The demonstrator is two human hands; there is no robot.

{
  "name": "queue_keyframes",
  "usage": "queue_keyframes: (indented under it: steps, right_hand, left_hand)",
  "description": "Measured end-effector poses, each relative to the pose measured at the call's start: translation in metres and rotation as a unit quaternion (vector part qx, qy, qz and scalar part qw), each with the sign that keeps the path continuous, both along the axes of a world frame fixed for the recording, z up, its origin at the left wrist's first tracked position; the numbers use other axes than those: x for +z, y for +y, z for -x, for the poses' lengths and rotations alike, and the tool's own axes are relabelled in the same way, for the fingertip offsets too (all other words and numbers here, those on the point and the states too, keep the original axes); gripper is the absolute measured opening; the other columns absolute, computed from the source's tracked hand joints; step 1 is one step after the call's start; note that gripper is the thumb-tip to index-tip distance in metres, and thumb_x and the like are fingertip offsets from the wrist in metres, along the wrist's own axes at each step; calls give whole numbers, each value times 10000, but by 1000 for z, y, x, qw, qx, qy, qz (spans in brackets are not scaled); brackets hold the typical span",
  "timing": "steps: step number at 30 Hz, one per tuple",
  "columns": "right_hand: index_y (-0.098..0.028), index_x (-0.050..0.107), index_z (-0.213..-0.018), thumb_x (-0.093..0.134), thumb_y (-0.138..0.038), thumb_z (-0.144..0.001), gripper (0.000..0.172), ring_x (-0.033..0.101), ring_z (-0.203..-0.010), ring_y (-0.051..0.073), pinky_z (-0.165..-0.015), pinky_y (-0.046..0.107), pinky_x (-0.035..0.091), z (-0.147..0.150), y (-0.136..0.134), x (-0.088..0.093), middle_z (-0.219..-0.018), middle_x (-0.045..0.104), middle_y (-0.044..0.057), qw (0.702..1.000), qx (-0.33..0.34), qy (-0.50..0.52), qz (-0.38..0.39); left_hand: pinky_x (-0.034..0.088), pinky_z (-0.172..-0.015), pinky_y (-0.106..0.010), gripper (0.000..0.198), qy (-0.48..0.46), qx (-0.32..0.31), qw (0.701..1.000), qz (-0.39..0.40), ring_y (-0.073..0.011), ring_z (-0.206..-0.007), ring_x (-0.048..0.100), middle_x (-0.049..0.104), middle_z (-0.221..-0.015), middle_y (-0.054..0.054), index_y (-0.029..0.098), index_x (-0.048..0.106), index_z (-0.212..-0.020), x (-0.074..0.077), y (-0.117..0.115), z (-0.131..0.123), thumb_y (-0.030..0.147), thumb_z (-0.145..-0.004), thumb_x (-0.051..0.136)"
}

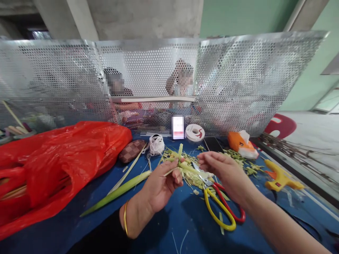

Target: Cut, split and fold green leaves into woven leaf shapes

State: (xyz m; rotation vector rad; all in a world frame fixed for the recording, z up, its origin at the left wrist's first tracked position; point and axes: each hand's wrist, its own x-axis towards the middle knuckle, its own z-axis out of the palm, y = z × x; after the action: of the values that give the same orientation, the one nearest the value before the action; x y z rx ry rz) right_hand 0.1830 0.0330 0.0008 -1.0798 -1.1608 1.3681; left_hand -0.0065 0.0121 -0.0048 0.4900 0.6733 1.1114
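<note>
My left hand [161,183] is closed around a thin green leaf strip [180,151] that sticks up from between its fingers. My right hand [222,169] hovers just to the right, fingers curled and pinched toward the same strip; what it grips is too small to make out. Below both hands lie scissors [219,204] with one yellow and one red handle, on a pile of green leaf trimmings [190,173]. A long folded green leaf [116,192] lies on the blue table [185,225] to the left of my left hand.
A big red plastic bag [58,162] fills the left side. A ball of white string [156,144], a checkered pouch [131,150], a tape roll [195,132], an orange tissue pack [242,144] and a yellow glue gun [280,178] lie around. A perforated metal screen [238,77] stands behind, with people beyond it.
</note>
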Motion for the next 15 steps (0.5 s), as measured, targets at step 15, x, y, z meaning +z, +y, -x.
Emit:
queue_keyframes:
  steps: [15]
  right_hand:
    - [-206, 628, -725, 586, -208, -860, 141, 599, -692, 152, -669, 279, 445, 24, -28, -9, -709, 661, -6, 924, 12, -249, -291]
  left_hand:
    - [418, -495, -217, 203, -5, -77, 997, -6, -80, -430, 462, 486, -444, 44, 130, 659, -700, -2, -8, -7, 318, -736, 726]
